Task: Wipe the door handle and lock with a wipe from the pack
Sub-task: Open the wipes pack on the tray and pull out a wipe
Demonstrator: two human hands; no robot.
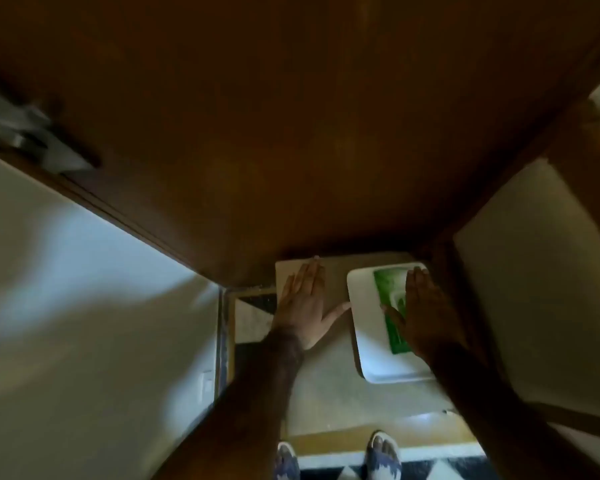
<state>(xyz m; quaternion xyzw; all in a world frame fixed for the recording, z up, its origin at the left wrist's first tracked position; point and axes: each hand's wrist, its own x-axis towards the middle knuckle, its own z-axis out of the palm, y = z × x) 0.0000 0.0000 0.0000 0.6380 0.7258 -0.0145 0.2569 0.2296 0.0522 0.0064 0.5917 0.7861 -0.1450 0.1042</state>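
A green pack of wipes (388, 296) lies on a white tray (374, 348) on a low beige surface (326, 393) at the foot of the brown wooden door (291, 133). My right hand (426, 313) hovers flat over the pack's right half, fingers spread, holding nothing. My left hand (305, 306) is spread flat over the beige surface left of the tray, thumb reaching toward the tray's edge. The metal door handle and lock (25, 133) show blurred at the far left edge of the door.
A white wall (84, 306) with a light switch (207, 382) stands on the left, and the door frame and another wall (534, 289) on the right. My feet in patterned sandals (383, 455) stand on a black-and-white tiled floor below.
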